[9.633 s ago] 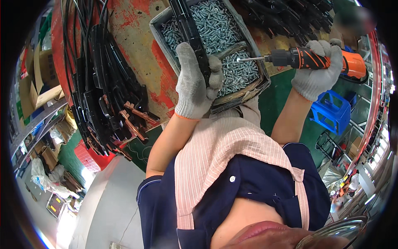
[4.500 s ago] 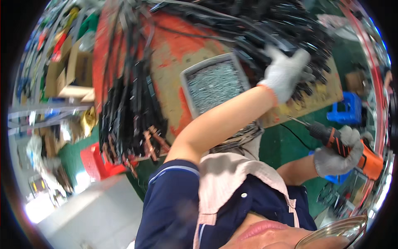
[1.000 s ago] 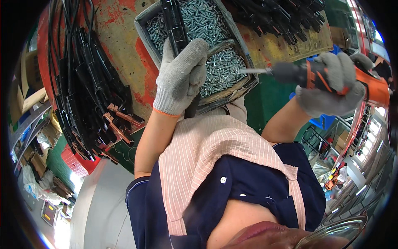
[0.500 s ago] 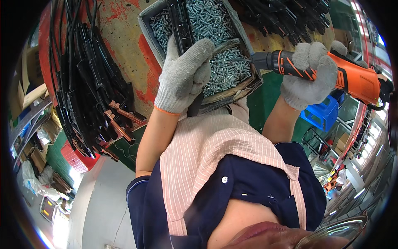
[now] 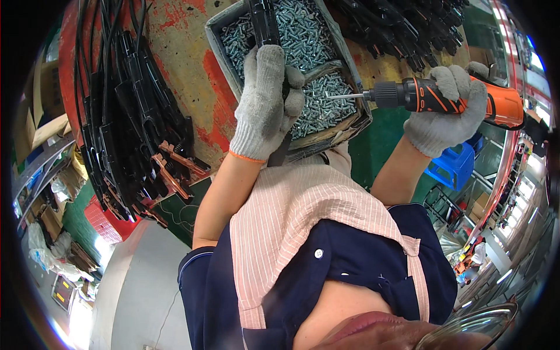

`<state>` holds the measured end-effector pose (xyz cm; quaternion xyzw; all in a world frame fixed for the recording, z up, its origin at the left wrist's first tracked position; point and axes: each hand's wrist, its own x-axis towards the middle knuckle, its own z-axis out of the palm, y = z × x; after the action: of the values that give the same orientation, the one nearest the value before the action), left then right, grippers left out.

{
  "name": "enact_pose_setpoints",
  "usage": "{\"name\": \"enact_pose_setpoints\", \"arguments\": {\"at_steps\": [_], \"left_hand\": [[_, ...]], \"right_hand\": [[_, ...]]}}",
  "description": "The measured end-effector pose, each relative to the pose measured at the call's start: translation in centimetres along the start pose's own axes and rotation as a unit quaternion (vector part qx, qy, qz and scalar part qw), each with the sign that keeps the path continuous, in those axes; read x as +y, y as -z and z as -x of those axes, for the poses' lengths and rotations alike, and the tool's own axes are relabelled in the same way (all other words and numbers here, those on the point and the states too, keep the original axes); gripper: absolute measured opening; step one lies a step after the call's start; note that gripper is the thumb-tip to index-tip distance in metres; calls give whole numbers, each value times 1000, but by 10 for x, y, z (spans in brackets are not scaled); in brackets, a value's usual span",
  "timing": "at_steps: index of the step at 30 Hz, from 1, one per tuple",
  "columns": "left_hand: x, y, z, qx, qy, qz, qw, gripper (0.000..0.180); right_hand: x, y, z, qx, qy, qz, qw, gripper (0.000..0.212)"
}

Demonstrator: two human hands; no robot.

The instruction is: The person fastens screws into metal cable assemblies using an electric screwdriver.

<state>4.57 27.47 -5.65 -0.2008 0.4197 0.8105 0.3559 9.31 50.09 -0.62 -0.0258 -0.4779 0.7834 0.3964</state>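
Black bar (image 5: 265, 24) over screw box (image 5: 332, 136), grasped and partly hidden by left hand (image 5: 265, 105); drill (image 5: 417, 93) clenched in right hand (image 5: 450, 111). Nearby: black cables (image 5: 107, 52), black parts (image 5: 402, 29), blue stool (image 5: 456, 166). Yellow label (image 5: 60, 296) too small to read.

Gloves (image 5: 255, 125), pair: grey knit, on left hand (image 5: 266, 99) and right hand (image 5: 449, 124); orange edging (image 5: 247, 158), left cuff (image 5: 252, 143). Shirt (image 5: 361, 251): navy, short sleeves (image 5: 198, 280) with pale piping (image 5: 190, 260), white button (image 5: 318, 254). Apron (image 5: 286, 204): pale pink, fine white stripes, matching shoulder straps (image 5: 417, 280). Glasses (image 5: 475, 328): clear lens, thin rim.
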Motion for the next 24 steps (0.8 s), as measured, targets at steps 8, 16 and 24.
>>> {"name": "enact_pose_setpoints", "arguments": {"at_steps": [8, 16, 24], "left_hand": [[1, -2, 3, 3, 9, -48, 999, 78], [-2, 2, 0, -16, -11, 16, 1000, 83], [-1, 4, -2, -20, 6, -13, 1000, 86]], "right_hand": [[2, -21, -10, -19, -129, -261, 957, 23], [30, -39, -8, -12, -165, -244, 955, 21], [35, -44, -4, -29, -145, -229, 962, 19]]}}
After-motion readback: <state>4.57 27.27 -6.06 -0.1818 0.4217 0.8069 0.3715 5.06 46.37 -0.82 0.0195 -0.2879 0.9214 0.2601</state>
